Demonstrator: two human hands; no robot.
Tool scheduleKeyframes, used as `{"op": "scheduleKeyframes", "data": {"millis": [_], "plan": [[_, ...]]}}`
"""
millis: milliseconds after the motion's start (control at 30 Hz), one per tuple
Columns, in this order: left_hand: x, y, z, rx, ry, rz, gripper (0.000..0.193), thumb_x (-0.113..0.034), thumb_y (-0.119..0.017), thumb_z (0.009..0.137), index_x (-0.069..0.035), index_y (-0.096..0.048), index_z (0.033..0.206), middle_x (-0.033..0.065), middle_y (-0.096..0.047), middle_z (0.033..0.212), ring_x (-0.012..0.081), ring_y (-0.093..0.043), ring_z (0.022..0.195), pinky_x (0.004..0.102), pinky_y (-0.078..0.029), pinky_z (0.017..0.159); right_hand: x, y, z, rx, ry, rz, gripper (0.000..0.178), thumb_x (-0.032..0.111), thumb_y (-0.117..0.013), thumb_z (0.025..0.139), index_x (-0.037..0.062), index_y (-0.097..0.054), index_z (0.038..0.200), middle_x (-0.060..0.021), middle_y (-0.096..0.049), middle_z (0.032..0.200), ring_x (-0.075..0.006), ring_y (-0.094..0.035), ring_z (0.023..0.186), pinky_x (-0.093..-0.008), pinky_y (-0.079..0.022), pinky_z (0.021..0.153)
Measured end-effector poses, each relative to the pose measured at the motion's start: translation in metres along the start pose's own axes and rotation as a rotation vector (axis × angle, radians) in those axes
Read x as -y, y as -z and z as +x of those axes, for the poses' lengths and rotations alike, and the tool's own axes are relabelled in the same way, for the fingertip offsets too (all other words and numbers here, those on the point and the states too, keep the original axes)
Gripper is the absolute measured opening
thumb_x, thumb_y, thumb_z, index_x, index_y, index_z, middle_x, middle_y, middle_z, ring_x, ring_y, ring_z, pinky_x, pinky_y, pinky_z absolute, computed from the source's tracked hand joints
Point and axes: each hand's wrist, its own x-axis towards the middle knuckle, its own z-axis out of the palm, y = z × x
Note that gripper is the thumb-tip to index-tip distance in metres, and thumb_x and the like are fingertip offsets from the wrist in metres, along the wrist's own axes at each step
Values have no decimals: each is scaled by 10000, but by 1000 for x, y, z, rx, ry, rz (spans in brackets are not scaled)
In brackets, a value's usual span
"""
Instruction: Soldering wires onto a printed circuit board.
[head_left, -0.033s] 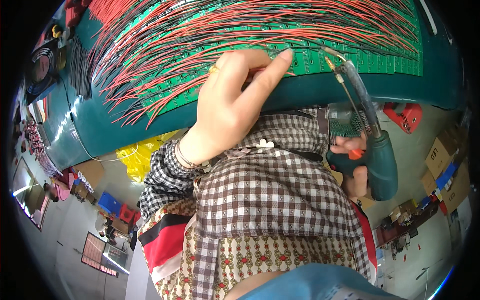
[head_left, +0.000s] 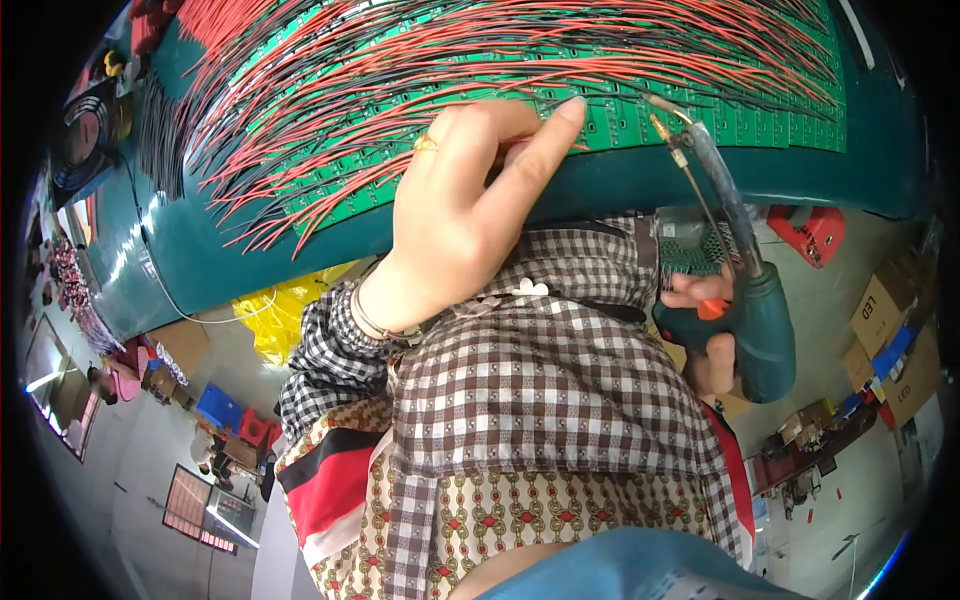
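My left hand rests over the near edge of the green circuit boards, its thumb and forefinger pinched on a thin wire; a short red end pokes out beside the fingers. Rows of red and black wires lie across the boards, fanning out past their left side. In my right hand is a dark green soldering gun with a red trigger, held upright in front of the table edge. Its tip and a thin metal feed tube point at the boards, right of my left fingertips. The exact contact at the tip is too small to tell.
The boards lie on a dark green tabletop. At the left stand a black fan and a bunch of dark wires. Below the table are a yellow bag and a red stool. Cardboard boxes stand at right.
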Motion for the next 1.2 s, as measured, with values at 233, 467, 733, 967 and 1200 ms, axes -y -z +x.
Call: {"op": "scheduleKeyframes", "data": {"millis": [233,467,733,967,1200], "plan": [[6,-2,-2,10,-61,27,403,-16,-661,679,13,-680,1080,61,-565,882,185,-548,748,271,-477,627,11,-8,4,-26,-105,101,507,286,-585,956,-30,-415,1314,-228,-525,1285,-255,-580,1127,-395,-480,972],[5,-1,-2,0,-60,52,386,-14,-668,675,30,-676,1058,63,-567,882,190,-545,743,277,-473,622,15,-12,5,-43,-94,95,488,282,-586,955,-31,-433,1297,-213,-518,1282,-267,-567,1152,-401,-479,984],[3,1,1,5,-51,-1,371,-7,-662,680,19,-677,1051,59,-563,866,189,-536,716,278,-468,608,12,-11,5,25,-34,-38,639,283,-565,955,-106,-302,1388,-192,-546,1175,-305,-566,1099,-408,-499,965],[4,-1,1,21,-43,-21,383,-9,-656,678,19,-669,1060,62,-564,882,190,-535,725,281,-465,600,7,-6,4,42,45,-45,482,256,-559,954,-105,-427,1245,-186,-572,1107,-288,-576,1073,-387,-491,944],[4,-2,3,16,-50,-29,371,-15,-658,689,21,-669,1059,64,-563,884,193,-535,728,282,-465,607,10,-21,4,-105,-26,-63,389,257,-571,923,-91,-525,1092,-182,-603,970,-274,-612,962,-395,-515,873]]}}
